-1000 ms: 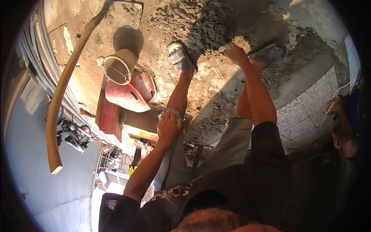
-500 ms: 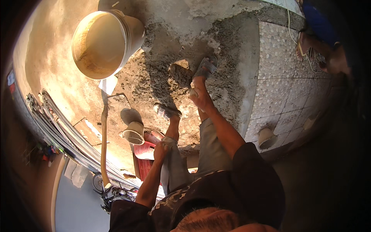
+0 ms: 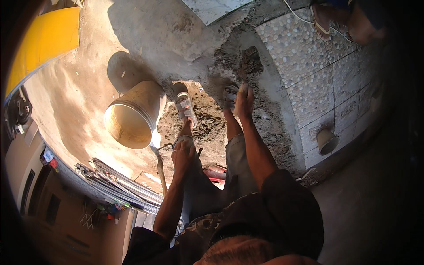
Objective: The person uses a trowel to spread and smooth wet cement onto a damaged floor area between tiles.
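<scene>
My right hand [image 3: 244,104] is closed in front of my right foot, apparently around the handle of a trowel, which it hides. Just beyond the fingers is a dark heap of wet mortar [image 3: 251,62], which covers the trowel's blade. My left hand [image 3: 182,154] rests on my left knee, fingers laid over the trouser leg. Rough mortar [image 3: 207,121] is spread on the ground around my sandalled feet. It reaches the grey strip along the pebble-patterned tiles [image 3: 304,53].
A large pale bucket [image 3: 152,99] lies tipped at the left, beside a wooden-handled tool [image 3: 161,172]. Bundled long pipes [image 3: 121,185] lie nearer. A small bucket [image 3: 327,141] stands on the tiles at the right. Another person's foot [image 3: 321,22] and a white cable [image 3: 300,18] are at the far right.
My right hand and the mortar heap have moved right, over toward the tile edge. My left foot has stepped forward. The view has shifted, bringing a yellow panel in at the far left.
</scene>
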